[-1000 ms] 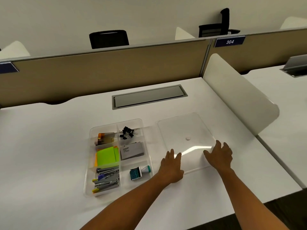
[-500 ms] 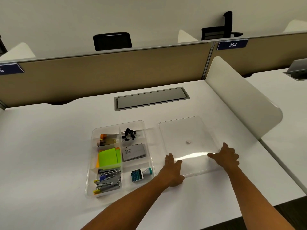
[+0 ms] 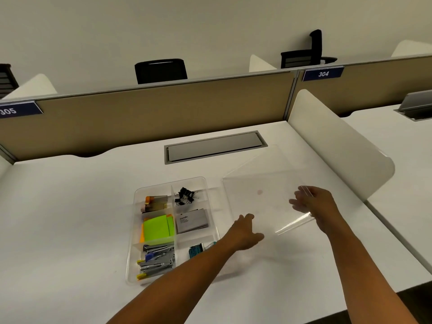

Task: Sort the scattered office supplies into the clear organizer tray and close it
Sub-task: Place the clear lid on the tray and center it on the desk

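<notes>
Lifted since a second ago, the flat clear plastic lid (image 3: 264, 183) tilts off the white surface (image 3: 70, 206). Both hands grip it: right hand (image 3: 311, 202), left hand (image 3: 245, 230). The clear compartmented organizer tray (image 3: 138, 230) lies leftward, nearer the left hand.

Lid (image 3: 264, 181) is off the tabletop (image 3: 70, 218) now. It was lying flat right of the tray (image 3: 210, 190) a second ago; now it's lifted and tilted, near edge up, far edge toward the cable hatch (image 3: 215, 147). Right hand (image 3: 311, 203) went from resting flat on the near right corner to a grip on the lid's right edge. Left hand (image 3: 245, 232) shifted from flat on the near left corner to under the lid's near left edge.
</notes>
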{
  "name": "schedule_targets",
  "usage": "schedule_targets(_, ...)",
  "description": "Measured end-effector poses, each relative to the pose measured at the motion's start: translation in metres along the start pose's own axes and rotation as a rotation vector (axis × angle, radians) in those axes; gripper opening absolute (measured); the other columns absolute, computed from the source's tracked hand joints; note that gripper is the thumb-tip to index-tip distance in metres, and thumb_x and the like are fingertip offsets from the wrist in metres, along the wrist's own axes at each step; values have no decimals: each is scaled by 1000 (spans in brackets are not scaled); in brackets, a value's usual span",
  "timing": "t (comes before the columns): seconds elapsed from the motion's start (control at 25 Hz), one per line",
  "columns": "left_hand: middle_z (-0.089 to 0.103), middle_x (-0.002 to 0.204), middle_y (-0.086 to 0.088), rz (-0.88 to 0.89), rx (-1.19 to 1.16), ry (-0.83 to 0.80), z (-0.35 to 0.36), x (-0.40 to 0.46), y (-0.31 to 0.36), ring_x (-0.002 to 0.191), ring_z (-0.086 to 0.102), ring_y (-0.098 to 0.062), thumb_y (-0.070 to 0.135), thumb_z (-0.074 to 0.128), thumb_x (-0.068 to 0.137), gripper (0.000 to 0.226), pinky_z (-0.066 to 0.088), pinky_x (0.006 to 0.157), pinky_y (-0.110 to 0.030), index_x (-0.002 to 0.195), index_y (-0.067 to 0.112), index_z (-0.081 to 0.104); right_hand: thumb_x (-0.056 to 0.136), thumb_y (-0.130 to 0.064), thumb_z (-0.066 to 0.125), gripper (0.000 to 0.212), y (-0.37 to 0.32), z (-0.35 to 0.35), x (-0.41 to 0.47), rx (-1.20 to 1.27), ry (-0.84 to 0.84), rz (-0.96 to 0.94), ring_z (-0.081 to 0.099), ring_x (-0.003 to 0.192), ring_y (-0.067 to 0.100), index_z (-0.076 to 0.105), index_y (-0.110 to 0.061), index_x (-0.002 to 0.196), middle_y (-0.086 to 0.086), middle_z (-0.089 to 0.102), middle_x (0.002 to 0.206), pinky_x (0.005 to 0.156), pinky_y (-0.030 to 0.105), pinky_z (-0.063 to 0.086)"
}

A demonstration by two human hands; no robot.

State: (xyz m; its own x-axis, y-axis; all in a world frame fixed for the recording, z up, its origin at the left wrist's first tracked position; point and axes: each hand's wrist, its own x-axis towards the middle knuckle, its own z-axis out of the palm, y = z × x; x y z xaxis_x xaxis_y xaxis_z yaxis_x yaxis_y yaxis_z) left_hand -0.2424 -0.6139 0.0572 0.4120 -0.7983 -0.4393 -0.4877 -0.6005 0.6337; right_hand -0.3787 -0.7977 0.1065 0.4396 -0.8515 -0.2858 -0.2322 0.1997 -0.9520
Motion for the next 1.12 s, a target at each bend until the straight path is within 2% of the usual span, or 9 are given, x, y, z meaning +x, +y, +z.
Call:
schedule_targets(0.16, 49, 142, -5, 56, -222, 154, -33, -7, 17, 110, 56, -13, 42, 61, 88, 60, 40, 87, -22, 141, 23, 39, 89, 1, 59, 28, -31, 30, -19, 57, -56, -99, 74, 83, 28, 63, -8, 115, 9, 70, 108, 72, 37, 61)
schedule_targets(0.32, 46, 146, -2, 103, -413, 224, -65, -14, 23, 128, 49, -20, 45, 61, 89, 55, 42, 97, -30, 137, 25, 44, 90, -3, 61, 31, -52, 64, -36, 33, -20, -206, 71, 94, 24, 62, -12, 120, 4, 68, 114, 79, 37, 60)
schedule_targets(0.48, 53, 137, 0, 161, -610, 320, -108, -29, 24, 120, 54, -17, 52, 56, 90, 50, 49, 98, -34, 131, 24, 50, 96, -10, 56, 27, -64, 108, -59, -34, 88, -330, 60, 111, 21, 58, -17, 122, 0, 62, 122, 94, 40, 54)
schedule_targets(0.64, 53, 129, 2, 187, -879, 311, -158, -53, 30, 113, 56, -20, 54, 54, 90, 49, 56, 85, -33, 127, 21, 50, 95, -1, 52, 34, -72, 157, -91, -91, 183, -459, 56, 112, 17, 51, -16, 125, 3, 58, 127, 95, 38, 53)
schedule_targets(0.72, 52, 135, -2, 223, -931, 294, -177, -65, 29, 117, 56, -25, 54, 56, 88, 53, 57, 88, -38, 128, 20, 48, 93, 2, 53, 37, -75, 181, -108, -137, 178, -550, 55, 115, 16, 49, -16, 125, 4, 57, 129, 99, 34, 49)
schedule_targets(0.8, 51, 138, -6, 256, -981, 273, -192, -78, 24, 121, 55, -30, 50, 60, 87, 58, 55, 91, -46, 132, 17, 47, 92, 6, 53, 41, -76, 204, -126, -174, 151, -654, 51, 120, 13, 49, -17, 126, 3, 56, 130, 102, 22, 42)
schedule_targets(0.88, 53, 137, -8, 287, -1010, 261, -204, -89, 16, 121, 55, -27, 46, 64, 87, 61, 55, 91, -47, 136, 16, 43, 88, 11, 54, 47, -77, 224, -141, -200, 131, -751, 47, 122, 8, 49, -16, 127, 2, 54, 130, 102, 11, 35)
schedule_targets(0.92, 55, 135, -8, 302, -1017, 268, -208, -94, 11, 119, 55, -24, 44, 65, 87, 62, 56, 90, -45, 137, 16, 42, 87, 13, 54, 48, -77, 233, -147, -221, 132, -797, 46, 123, 9, 50, -14, 127, 3, 54, 131, 104, 12, 34)
schedule_targets(1.12, 61, 130, -5, 357, -1047, 333, -218, -108, -15, 116, 61, -21, 39, 62, 91, 50, 55, 90, -49, 134, 21, 45, 85, 11, 60, 47, -70, 271, -169, -287, 112, -859, 43, 133, 30, 51, -5, 128, 15, 54, 134, 112, 48, 37)
